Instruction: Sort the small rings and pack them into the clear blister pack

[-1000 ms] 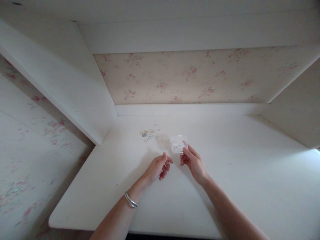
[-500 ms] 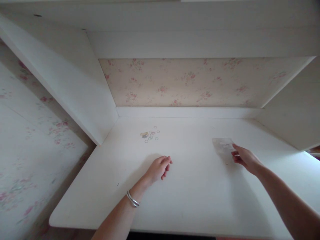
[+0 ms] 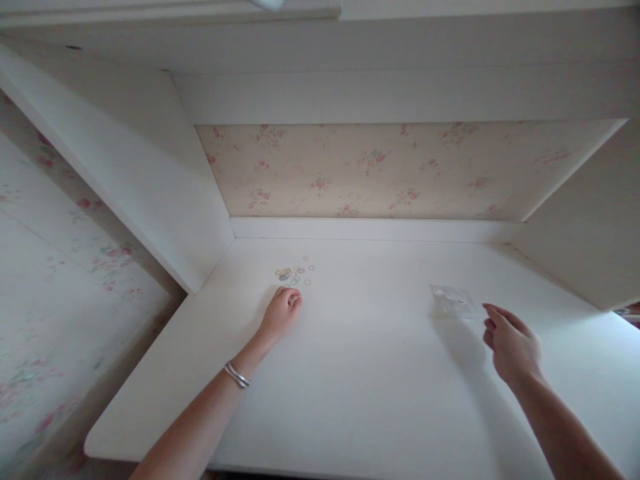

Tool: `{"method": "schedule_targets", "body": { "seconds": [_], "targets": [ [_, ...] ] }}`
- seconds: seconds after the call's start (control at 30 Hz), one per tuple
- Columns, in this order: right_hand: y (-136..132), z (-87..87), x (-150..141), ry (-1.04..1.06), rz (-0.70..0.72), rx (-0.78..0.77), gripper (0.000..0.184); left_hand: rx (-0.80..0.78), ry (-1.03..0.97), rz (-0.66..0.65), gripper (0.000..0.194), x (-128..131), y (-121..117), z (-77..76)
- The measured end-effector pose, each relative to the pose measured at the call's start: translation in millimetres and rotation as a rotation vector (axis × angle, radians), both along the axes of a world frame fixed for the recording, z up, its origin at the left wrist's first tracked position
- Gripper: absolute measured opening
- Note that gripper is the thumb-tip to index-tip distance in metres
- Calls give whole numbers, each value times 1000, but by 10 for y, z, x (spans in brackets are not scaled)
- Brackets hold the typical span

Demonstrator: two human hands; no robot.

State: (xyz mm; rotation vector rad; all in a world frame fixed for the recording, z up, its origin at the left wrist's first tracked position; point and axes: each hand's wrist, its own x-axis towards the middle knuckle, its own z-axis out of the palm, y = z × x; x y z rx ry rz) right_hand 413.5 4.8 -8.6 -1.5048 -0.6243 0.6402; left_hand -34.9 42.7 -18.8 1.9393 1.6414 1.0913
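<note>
White desk (image 3: 360,387): two hands (image 3: 281,312) (image 3: 517,350), one clear box (image 3: 453,303), several rings (image 3: 285,277).

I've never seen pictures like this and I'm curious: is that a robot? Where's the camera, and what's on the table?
No robot, just a person's two bare hands! The camera is on that person's head, looking forward and down. On the white desk lie a loose cluster of small rings and a clear plastic box. The left hand is by the rings; I can't tell whether it holds one. The right hand is beside the box, not seen gripping it.
</note>
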Motion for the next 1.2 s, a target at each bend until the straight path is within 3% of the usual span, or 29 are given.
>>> {"method": "schedule_targets", "body": {
  "seconds": [0.13, 0.3, 0.47, 0.7, 0.83, 1.03, 1.13, 1.2],
  "targets": [
    [-206, 36, -648, 87, 248, -2, 35, 61, 320, 124, 39, -155, 415, -52],
    [-213, 45, -1241, 102, 552, -59, 40, -184, 594, 149, 73, -103, 788, -144],
    [-92, -22, -1352, 145, 544, -84, 41, -223, 665, 32, 75, 36, 1058, -187],
    [-97, -120, -1304, 125, 572, -101, 42, -130, 585, -130, 48, 202, 1375, -187],
    [-70, -133, -1292, 117, 579, -111, 45, -113, 538, -219, 43, 270, 1328, -178],
    [-57, -147, -1297, 76, 604, -122, 46, -95, 420, -349, 40, 630, 864, -137],
    [-80, -150, -1303, 43, 611, -125, 46, -108, 72, -415, 35, 770, 648, -99],
    [-99, -149, -1304, 28, 602, -125, 45, -91, -108, -348, 31, 747, 586, -65]
  ]
}}
